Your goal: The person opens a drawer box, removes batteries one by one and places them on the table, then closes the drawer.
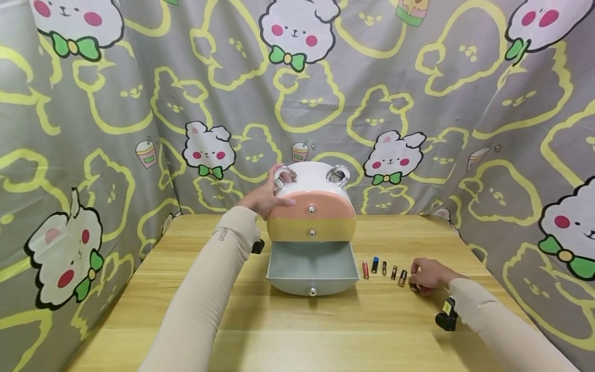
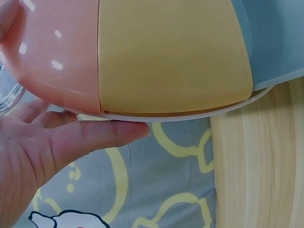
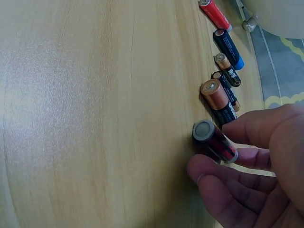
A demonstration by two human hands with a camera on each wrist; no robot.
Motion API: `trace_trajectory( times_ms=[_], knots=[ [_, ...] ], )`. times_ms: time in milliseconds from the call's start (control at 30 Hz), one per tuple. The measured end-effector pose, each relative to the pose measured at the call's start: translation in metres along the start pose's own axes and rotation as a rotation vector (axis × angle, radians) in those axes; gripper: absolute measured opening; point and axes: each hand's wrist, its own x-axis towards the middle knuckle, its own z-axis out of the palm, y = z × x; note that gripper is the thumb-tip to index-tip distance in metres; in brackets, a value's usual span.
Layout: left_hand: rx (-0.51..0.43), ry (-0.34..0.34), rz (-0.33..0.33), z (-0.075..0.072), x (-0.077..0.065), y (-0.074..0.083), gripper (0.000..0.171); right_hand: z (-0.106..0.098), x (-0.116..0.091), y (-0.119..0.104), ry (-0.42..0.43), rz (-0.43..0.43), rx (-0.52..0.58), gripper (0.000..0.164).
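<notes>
A bear-shaped drawer box [image 1: 309, 178] has a pink drawer [image 1: 297, 201] and a yellow drawer [image 1: 293, 231], both pushed in. Its blue-grey bottom drawer [image 1: 297, 285] is pulled out, and its inside shows bare. My left hand [image 1: 264, 199] grips the box's upper left side by the silver ear, thumb over the pink front. On the table at the right, my right hand [image 1: 429, 276] pinches a dark battery with red markings [image 3: 216, 142] between its fingers. Beside it lies a copper-topped battery [image 3: 217, 99]; the held one is hidden in the head view.
Farther along the row lie a red battery [image 1: 365, 270], a blue-ended black battery [image 1: 375, 265] and small gold-and-black ones [image 1: 394, 272], right of the pulled-out drawer. The wooden table [image 1: 372, 330] is surrounded by a grey patterned curtain [image 1: 297, 108] at back and sides.
</notes>
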Motion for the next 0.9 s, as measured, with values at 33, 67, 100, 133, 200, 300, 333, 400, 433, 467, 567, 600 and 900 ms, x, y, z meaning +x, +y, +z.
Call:
trace_trajectory(
  times_ms=[33,67,100,133,200,300,333,400,433,467,567,600,900],
  knots=[
    [0.011,0.003,0.0,0.0,0.0,-0.001,0.111,0.0,0.0,0.0,0.003,0.006,0.002,0.011],
    [0.015,0.002,0.0,0.0,-0.001,-0.002,0.111,0.0,0.0,0.001,0.007,0.006,0.004,0.011],
    [0.023,0.003,0.003,0.001,-0.001,-0.003,0.111,0.0,0.0,0.001,0.014,0.002,0.004,0.011],
    [0.034,0.005,0.003,0.001,-0.001,-0.004,0.112,0.0,-0.001,0.001,0.022,-0.005,0.005,0.011],
    [0.051,0.006,0.008,0.001,-0.001,-0.006,0.112,-0.003,-0.001,0.001,0.041,-0.024,0.006,0.012],
    [0.043,0.009,0.021,0.001,0.0,-0.004,0.112,-0.009,0.0,0.0,0.09,-0.059,-0.012,0.014],
    [0.04,0.006,0.023,0.001,0.0,-0.003,0.112,-0.012,0.0,-0.001,0.102,-0.07,-0.018,0.015],
    [0.014,0.003,0.026,0.001,0.001,-0.001,0.111,-0.015,0.001,-0.004,0.122,-0.108,-0.033,0.015],
    [0.001,0.002,0.025,0.001,0.002,0.0,0.111,-0.015,0.001,-0.007,0.125,-0.119,-0.034,0.016],
    [-0.012,0.0,0.023,0.002,0.002,0.0,0.11,-0.015,0.001,-0.01,0.124,-0.131,-0.031,0.016],
    [-0.019,-0.008,0.029,0.002,0.004,0.001,0.11,-0.014,0.001,-0.02,0.091,-0.171,0.011,0.017],
    [-0.013,-0.01,0.032,0.003,0.004,0.001,0.11,-0.012,0.0,-0.024,0.075,-0.171,0.036,0.018],
    [0.01,-0.039,0.026,-0.002,-0.012,0.013,0.11,0.003,-0.008,-0.075,-0.148,-0.248,0.314,0.032]
  ],
)
